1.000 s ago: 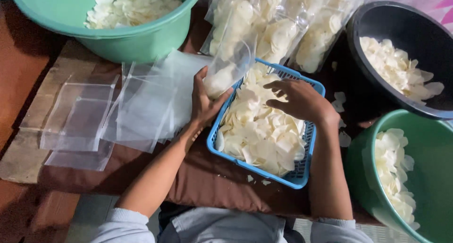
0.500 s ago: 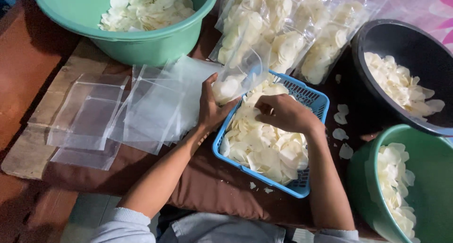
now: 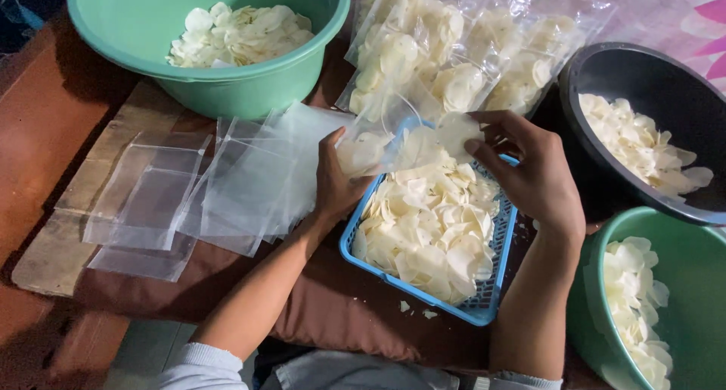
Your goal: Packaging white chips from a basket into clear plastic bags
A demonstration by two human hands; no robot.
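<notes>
left hand (image 3: 336, 180) grip clamped on clear bag (image 3: 378, 148), half-filled with chips | right hand (image 3: 533, 170) fingers pinch a chip at bag mouth | bag held above blue basket (image 3: 495, 254), near bench middle

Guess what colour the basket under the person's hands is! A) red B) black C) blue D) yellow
C: the basket full of pale chips under the left hand and the right hand has a blue mesh wall and rim, while the big tubs around it are green and black.
</notes>
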